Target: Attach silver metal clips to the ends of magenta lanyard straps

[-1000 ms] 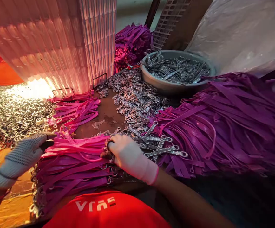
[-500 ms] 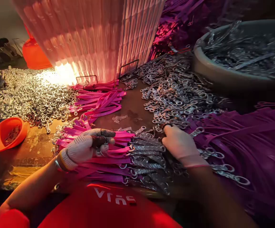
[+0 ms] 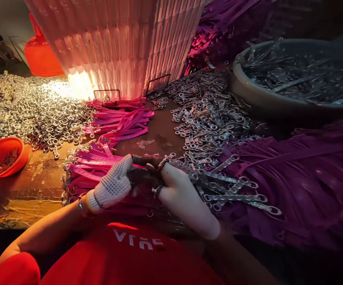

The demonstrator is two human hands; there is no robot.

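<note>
My left hand (image 3: 113, 186), in a dotted white knit glove with dark fingertips, is closed above a row of pink straps (image 3: 97, 160). What it pinches is hidden among the dark fingers. Meeting it from the right is my right hand (image 3: 183, 198), in a pale glove, its fingers closed around short metal chains with ring ends (image 3: 165, 159); their bright links poke out at its fingertips. More such chains (image 3: 239, 197) lie loose just right of this hand, on the edge of a purple strap pile (image 3: 296, 170).
Metal links heap up at left (image 3: 40, 114) and right (image 3: 213, 118). An orange bowl (image 3: 23, 158) holds small metal bits. A large basin (image 3: 239, 75) of metal strips stands at back right. A corrugated translucent panel (image 3: 114, 51) and a red lamp (image 3: 42, 59) stand behind.
My right hand has moved left from the chains to meet my left hand. The left fingers, stretched over the straps before, have drawn together. The view has shifted slightly.
</note>
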